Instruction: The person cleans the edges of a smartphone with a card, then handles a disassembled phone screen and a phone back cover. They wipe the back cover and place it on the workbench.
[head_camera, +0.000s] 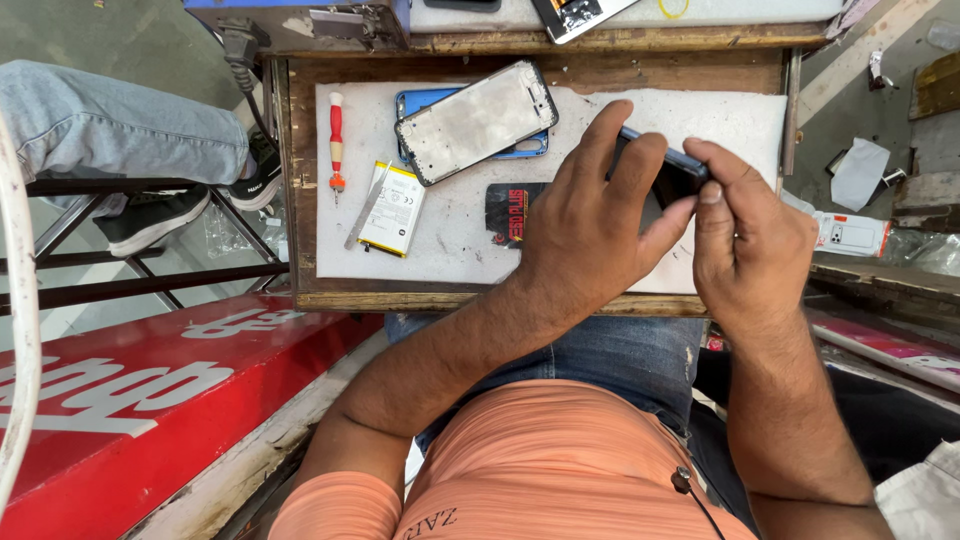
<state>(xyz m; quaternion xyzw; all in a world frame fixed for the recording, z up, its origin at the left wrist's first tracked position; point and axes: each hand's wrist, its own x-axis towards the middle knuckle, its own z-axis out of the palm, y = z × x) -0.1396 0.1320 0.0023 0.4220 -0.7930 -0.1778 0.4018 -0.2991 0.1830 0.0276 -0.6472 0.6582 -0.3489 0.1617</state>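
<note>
- A dark phone (668, 165) is held above the white mat (470, 225) on the worktop (500, 300), between both hands; it is tilted, its upper edge showing.
- The left hand (590, 225) is closed round the phone's near side; the right hand (745, 235) is pinched on its right end, thumb pressed at the edge.
- In judgement, the edge is best worked with steady, even pressure, the body being kept braced; prying force should be kept low.
- A bare phone frame (475, 120), a battery (392, 210) and a red screwdriver (337, 140) are laid on the mat, well apart from the hands.

Red-handled screwdriver (337, 135); white mat (460, 235); yellow-edged battery (392, 210).
</note>
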